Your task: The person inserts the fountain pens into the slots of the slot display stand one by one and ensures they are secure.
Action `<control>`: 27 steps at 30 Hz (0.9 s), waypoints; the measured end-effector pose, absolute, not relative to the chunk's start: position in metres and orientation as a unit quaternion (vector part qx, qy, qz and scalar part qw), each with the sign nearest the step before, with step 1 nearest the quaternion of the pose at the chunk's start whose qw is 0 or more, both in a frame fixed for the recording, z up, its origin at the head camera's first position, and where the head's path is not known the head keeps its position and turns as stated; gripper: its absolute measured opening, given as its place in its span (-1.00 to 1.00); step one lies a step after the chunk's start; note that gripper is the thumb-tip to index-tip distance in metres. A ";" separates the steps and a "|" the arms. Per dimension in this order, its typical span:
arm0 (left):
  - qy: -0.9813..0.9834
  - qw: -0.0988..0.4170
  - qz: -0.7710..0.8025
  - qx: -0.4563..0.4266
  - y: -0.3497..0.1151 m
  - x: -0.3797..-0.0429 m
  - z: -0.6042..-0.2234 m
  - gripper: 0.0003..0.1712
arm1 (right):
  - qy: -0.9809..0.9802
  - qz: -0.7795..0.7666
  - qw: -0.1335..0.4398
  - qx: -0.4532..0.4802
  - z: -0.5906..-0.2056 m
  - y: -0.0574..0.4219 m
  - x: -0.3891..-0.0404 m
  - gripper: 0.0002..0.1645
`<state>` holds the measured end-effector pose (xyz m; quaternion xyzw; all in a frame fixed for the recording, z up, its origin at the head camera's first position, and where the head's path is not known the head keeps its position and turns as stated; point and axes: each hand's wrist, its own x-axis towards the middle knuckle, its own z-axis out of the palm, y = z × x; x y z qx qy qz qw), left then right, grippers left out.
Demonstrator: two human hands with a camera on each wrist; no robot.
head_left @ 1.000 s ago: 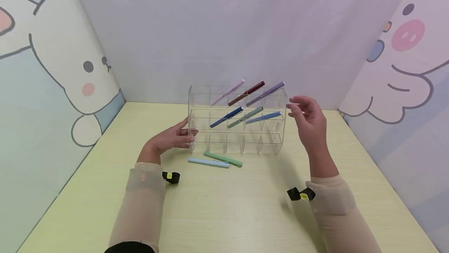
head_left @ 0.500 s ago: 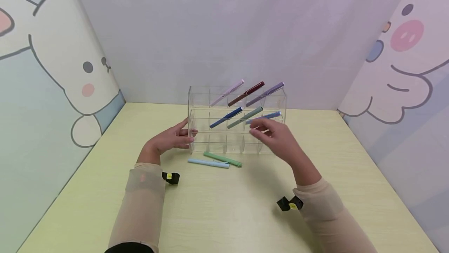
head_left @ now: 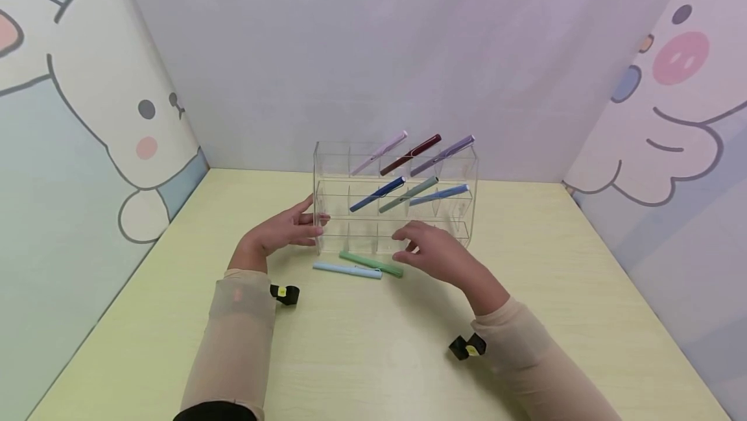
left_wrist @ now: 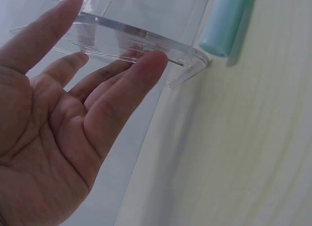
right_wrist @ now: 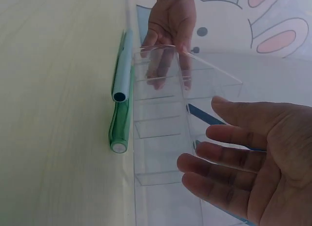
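A clear acrylic pen rack (head_left: 332,244) with three tiers stands at the middle of the table. My left hand (head_left: 283,229) rests its extended fingers against the rack's left side panel. My right hand (head_left: 440,255), holding nothing, hovers before the bottom tier with thumb and fingers spread apart. Its fingertips are close to the right end of a green pen (head_left: 370,263). In front of that one lies a light blue pen (head_left: 345,270); the right wrist view shows the light blue pen (right_wrist: 123,65) and the green pen (right_wrist: 119,133) overlapping beside the rack's base.
The top tier bears a pink pen (head_left: 379,152), a dark red pen (head_left: 411,155) and a purple pen (head_left: 442,156). Leaning in the middle tier are a dark blue pen (head_left: 377,194), a grey-green pen (head_left: 408,194) and a blue pen (head_left: 439,194). A pale wall (head_left: 373,51) rises behind.
My right hand has moved from the rack's right side, left and down across its front to the bottom tier near the green pen. My left hand, the rack and the pens have stayed put.
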<state>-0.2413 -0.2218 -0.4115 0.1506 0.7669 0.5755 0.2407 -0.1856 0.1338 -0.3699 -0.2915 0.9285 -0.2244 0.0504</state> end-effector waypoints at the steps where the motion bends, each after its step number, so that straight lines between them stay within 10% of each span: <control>1: 0.767 0.241 0.575 0.151 -0.222 -0.241 -0.411 0.06 | 0.929 -0.220 0.053 -0.293 -0.371 0.133 -0.185 -0.55; 27: 0.768 0.239 0.573 0.155 -0.221 -0.240 -0.408 0.09 | 0.943 -0.147 0.102 -0.281 -0.412 0.115 -0.189 -0.84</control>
